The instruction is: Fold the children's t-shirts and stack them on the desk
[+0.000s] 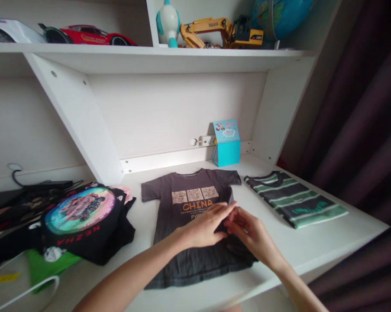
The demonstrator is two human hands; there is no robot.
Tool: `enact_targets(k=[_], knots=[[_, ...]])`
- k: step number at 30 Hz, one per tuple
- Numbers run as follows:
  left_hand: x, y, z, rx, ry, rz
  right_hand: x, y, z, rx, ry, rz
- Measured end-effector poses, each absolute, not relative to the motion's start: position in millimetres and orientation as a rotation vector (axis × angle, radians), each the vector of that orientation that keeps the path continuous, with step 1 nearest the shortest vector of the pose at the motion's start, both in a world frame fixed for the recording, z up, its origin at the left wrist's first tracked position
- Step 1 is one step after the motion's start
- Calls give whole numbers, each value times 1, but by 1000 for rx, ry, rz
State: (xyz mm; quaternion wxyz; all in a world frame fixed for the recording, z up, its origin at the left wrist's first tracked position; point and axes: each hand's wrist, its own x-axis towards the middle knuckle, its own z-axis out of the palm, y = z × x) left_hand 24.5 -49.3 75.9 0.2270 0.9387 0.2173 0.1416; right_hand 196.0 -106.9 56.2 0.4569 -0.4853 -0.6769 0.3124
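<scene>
running front-to-back, collar [190, 174] farthest: dark shirt [193, 206]; right hand [251, 233] pinching its side, left hand [205, 226], grip unclear

Beneath my left hand [203, 227] and right hand [249, 232], my dark grey T-shirt [172, 216] lies face up, orange CHINA lettering just beyond my left hand, collar farther away, near-side hem closer to me.

This is a room in a home, most likely a child's – the white shelf [198, 54] above the white desk [328, 238] carries a red toy car [88, 35], a yellow toy excavator [227, 28] and a globe [286, 17]. Everyday clothes lie on the desk, a dark grey T-shirt [174, 214] and a striped T-shirt [295, 199] among them, near a blue calendar [227, 152] – and a dark curtain [351, 108] hangs beside it all
</scene>
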Motion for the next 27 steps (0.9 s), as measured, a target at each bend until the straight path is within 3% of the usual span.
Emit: enact_targets(k=[3,8,11,17,23,27], knots=[[48,-33,78,2604,570,253,180,-113,63,-1094,-1492,765],[47,-30,79,2757,429,82,211,-126,26,-1451,-1505,479],[47,-42,71,2767,342,56,228,-137,5,-1548,-1650,472],[56,-50,49,2861,341,205,229,-152,7,-1521,-1718,569],[49,-55,52,2898,549,152,228,-153,5,-1472,-1713,627],[52,-56,57,2755,628,340,217,-152,0,-1456,-1680,583]])
